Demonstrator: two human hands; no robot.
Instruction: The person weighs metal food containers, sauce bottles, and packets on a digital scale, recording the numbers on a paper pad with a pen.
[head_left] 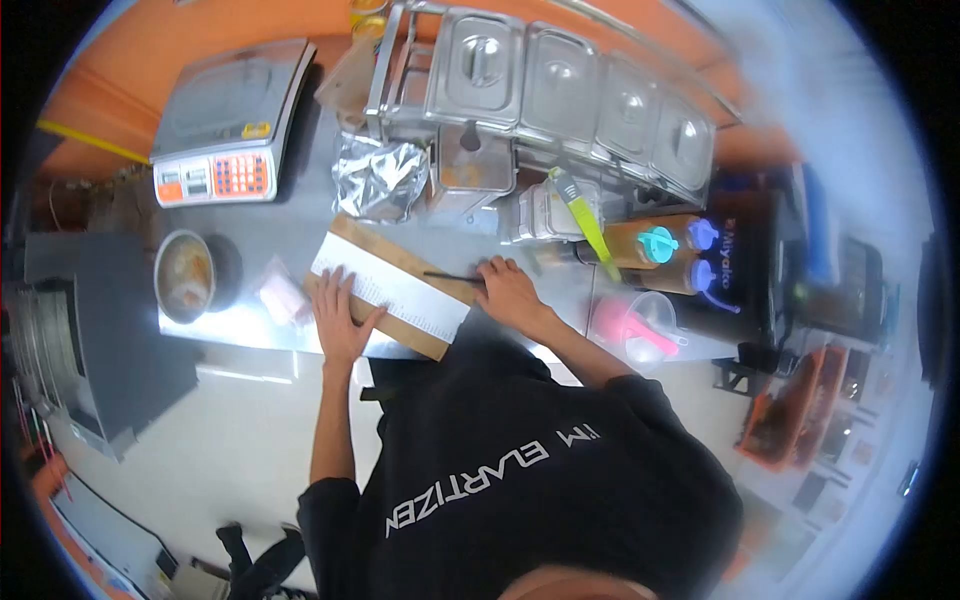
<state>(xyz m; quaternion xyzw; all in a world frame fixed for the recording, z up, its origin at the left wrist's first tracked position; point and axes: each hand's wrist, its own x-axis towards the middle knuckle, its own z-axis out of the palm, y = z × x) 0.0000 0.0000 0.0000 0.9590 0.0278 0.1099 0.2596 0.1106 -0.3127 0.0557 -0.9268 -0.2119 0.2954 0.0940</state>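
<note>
A long white printed sheet [385, 284] lies slantwise on a flat brown piece [378, 243] that looks like card or a paper bag. My left hand [340, 312] rests on the sheet's left part with its fingers spread. At the right end of the sheet, my right hand [508, 292] is closed around a slim black pen [452, 277], whose far end points left over the paper. The small print is too fine to read. A crumpled pinkish-white packet [283, 294] lies just left of my left hand.
A weighing scale [230, 120] and a metal bowl of food [186, 277] stand left. Behind are crumpled foil [378, 175], a clear tub [472, 180] and lidded steel pans [560, 85]. Sauce bottles [655, 258] and a clear jug with a pink scoop [640, 325] stand right.
</note>
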